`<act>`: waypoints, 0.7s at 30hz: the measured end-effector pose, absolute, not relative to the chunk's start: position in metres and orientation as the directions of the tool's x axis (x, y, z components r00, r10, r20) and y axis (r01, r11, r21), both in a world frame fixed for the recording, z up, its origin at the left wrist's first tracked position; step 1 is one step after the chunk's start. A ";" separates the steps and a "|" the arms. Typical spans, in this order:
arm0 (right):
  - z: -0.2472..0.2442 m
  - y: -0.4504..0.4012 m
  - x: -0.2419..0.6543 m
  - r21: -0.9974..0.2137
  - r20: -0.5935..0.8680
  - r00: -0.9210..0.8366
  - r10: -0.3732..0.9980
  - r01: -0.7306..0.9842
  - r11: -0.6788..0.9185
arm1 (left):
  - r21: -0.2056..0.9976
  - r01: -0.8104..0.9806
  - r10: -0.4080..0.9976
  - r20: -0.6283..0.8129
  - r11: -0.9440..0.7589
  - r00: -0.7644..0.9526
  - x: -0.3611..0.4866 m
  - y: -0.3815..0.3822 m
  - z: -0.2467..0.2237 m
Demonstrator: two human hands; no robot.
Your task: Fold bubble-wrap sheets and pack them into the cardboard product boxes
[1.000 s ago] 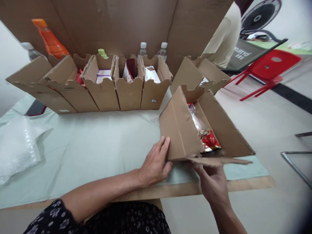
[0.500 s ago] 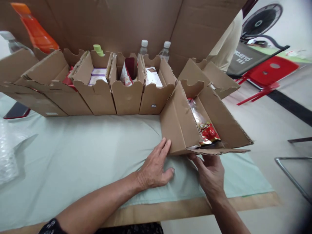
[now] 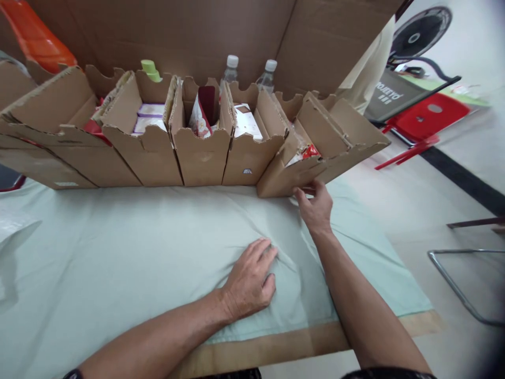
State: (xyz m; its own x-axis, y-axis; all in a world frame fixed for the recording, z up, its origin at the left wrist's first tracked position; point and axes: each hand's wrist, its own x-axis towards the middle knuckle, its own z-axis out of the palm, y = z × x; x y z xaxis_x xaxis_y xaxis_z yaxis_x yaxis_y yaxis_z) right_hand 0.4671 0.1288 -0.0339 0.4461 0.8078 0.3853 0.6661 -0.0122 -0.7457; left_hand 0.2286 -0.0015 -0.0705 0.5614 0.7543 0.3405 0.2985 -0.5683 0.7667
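Note:
My right hand (image 3: 315,208) is at the lower front edge of a cardboard box (image 3: 282,173), thumb and curled fingers against it, partly hidden under the edge. The box is slightly tilted and stands at the right in a row of similar open-topped boxes; a red and clear packet (image 3: 311,151) shows inside. My left hand (image 3: 252,273) lies flat on the pale green cloth (image 3: 158,252), fingers stretched out, holding nothing. Beside the box is another cardboard box (image 3: 256,163) with a white packet (image 3: 248,122) in it.
Further left, boxes hold purple-edged packs (image 3: 151,118) and a dark red card packet (image 3: 203,113). Behind them stand clear bottles (image 3: 266,76), an orange bottle (image 3: 37,39) and a tall cardboard panel (image 3: 177,37). A red stool (image 3: 434,110) and a fan (image 3: 414,38) are at right.
The box with the red packet has moved away from me into the row, with my right hand following it. My left hand has come off the box's side onto the cloth.

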 end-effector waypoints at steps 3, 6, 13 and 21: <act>-0.035 0.127 0.465 -0.725 0.386 0.448 0.807 0.688 -0.035 | 0.745 0.303 0.737 0.353 -0.594 0.577 0.228 0.000 -0.067; -0.036 0.107 0.453 -0.702 0.373 0.384 0.845 0.712 -0.015 | 0.716 0.316 0.719 0.364 -0.622 0.592 0.228 0.000 -0.064; -0.034 0.109 0.435 -0.666 0.340 0.054 0.939 0.718 0.200 | 0.695 0.344 0.725 0.372 -0.632 0.580 0.229 -0.001 -0.064; 0.008 0.103 0.403 -0.607 0.514 0.032 0.857 0.720 0.337 | 0.688 0.346 0.718 0.369 -0.637 0.590 0.231 0.000 -0.065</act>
State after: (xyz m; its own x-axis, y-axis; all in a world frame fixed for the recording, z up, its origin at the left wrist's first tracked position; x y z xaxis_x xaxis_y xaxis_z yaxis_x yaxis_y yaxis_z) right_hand 0.4033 0.1035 0.0080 0.0321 0.8570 0.5143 0.7198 0.3372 -0.6068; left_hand 0.2311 0.0004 -0.0645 0.5901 0.7183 0.3685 0.3460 -0.6374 0.6885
